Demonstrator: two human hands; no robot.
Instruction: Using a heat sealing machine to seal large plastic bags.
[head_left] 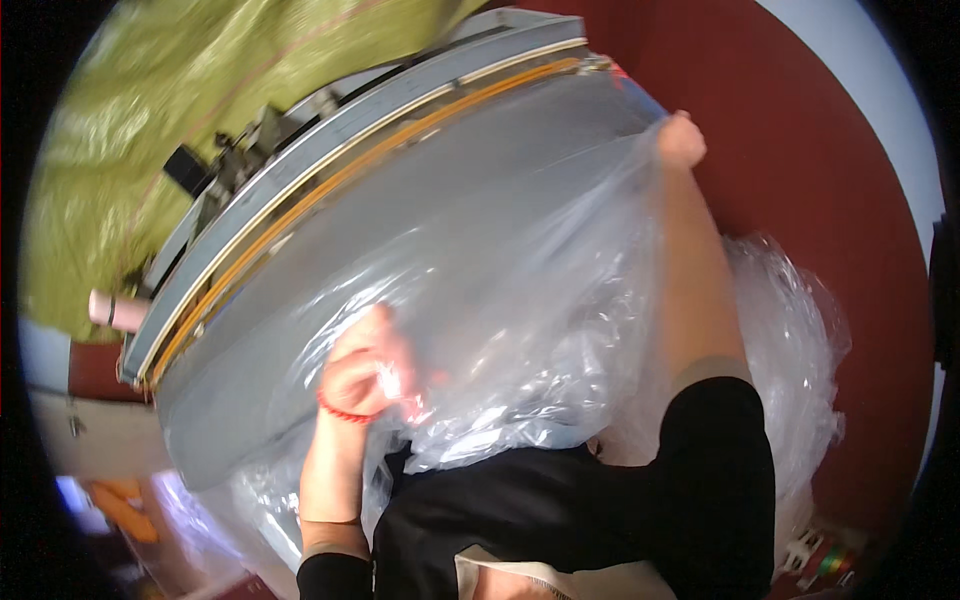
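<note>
A large sheet of clear plastic film (590, 290) spreads before me, loose and creased, over a grey flat surface (300, 270). With my right arm stretched far forward, my right hand (683, 142) is closed on the film's edge at the far right and pulls it taut into folds. My left hand (362, 365), a red bracelet on its wrist, is nearer my body with its fingers curled into the film. Motion blur and shine hide its fingertips.
Along the far side of the grey surface runs a long metal machine frame (360, 130) with an orange strip and dark fittings. Yellow-green sheeting (220, 90) lies beyond. More bunched plastic (785, 350) hangs at right over the dark red floor (850, 250). A pink roll (118, 311) sits at left.
</note>
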